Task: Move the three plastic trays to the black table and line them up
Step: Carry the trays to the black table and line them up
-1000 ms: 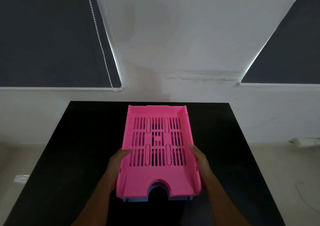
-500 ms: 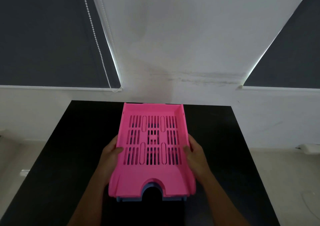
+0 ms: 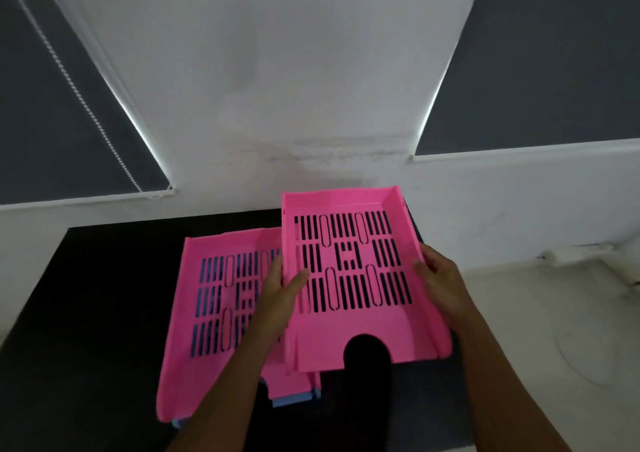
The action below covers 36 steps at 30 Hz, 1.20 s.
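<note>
1. Head view, single frame. Black table point(image 3: 104, 313) fills the lower left and centre; a pale wall with two dark blinds stands behind it, and light floor shows at right.
2. Upper pink tray point(image 3: 360, 278) is held in the air above the right part of the table, tilted slightly, its notched open end toward the person. The dark table surface shows through its slots and through the half-round notch.
3. Left hand point(image 3: 280, 299) grasps the upper pink tray by its left side wall: thumb lies inside on the slotted floor, the other fingers are wrapped under or behind the wall and mostly hidden.
4. Right hand point(image 3: 440, 285) grasps the same tray by its right side wall: thumb rests over the rim; the remaining fingers curl beneath and cannot be seen fully.
5. Second pink tray point(image 3: 214, 306) lies on the table to the left of the held one, partly covered by the left forearm and by the held tray's left edge. Whether the two pink trays touch cannot be told.
6. Blue tray point(image 3: 294, 398) sits under the second pink tray; only its near edge and corner pieces show, plus blue visible through the slots above it.
7. Bead cord point(image 3: 79, 98) hangs along the left blind.
8. White object lies on the floor by the wall at far right; too blurred to identify.
</note>
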Tool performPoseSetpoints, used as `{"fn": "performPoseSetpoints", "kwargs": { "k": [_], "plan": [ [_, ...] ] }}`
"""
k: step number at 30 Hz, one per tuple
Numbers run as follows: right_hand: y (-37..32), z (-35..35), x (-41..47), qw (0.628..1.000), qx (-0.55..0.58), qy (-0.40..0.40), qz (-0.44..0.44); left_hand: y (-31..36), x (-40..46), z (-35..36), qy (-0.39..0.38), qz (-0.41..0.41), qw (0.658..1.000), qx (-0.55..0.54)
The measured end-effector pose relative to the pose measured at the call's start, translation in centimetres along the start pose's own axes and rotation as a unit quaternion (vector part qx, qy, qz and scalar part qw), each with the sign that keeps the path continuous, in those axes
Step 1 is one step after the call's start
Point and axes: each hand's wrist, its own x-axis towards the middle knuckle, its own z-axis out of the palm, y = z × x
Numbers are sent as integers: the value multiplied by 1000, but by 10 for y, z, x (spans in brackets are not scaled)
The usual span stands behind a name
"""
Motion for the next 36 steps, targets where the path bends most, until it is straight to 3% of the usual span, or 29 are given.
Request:
{"fn": "performPoseSetpoints", "kwargs": {
  "k": [8,21,29,36],
  "plan": [
    [59,-60,9,998,-32,20,51,-29,22,81,-28,-51,998,34],
    [113,-49,23,988,-101,-26,115,-56,27,99,23,-158,982,102],
    [109,-41,25,984,-118,17,130,-51,31,94,-4,-143,983,113],
    [78,-12,29,984,-107,114,85,-31,25,75,-10,-57,995,81]
  ]
}}
